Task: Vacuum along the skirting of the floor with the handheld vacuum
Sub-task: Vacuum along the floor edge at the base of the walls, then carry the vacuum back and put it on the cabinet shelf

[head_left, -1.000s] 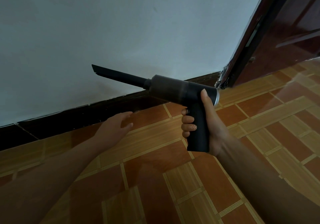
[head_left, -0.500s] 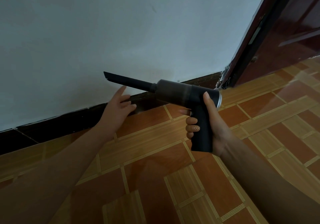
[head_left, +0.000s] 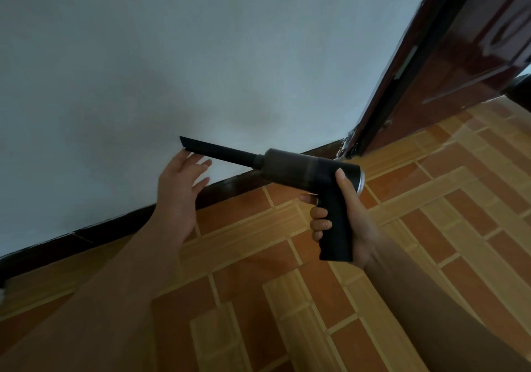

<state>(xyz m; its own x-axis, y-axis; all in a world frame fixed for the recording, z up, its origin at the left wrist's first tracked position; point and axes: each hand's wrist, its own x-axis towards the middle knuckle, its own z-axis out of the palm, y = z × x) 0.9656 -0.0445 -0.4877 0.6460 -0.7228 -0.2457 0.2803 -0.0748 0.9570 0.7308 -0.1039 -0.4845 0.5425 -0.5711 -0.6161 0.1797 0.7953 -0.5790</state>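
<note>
At centre frame my right hand [head_left: 353,219] wraps the pistol grip of the black handheld vacuum [head_left: 310,167], held in the air above the dark skirting [head_left: 115,225]. My left hand [head_left: 178,193], fingers straight and spread, holds nothing and sits just under the tip of the crevice nozzle [head_left: 218,150]. The vacuum looks light, rigid and smooth; I judge the grip the best place to hold it.

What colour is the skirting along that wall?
Dark brown, almost black: the skirting shows best in the head view.

White wall [head_left: 201,41] upper left; glossy dark brown door [head_left: 465,64] upper right.
</note>
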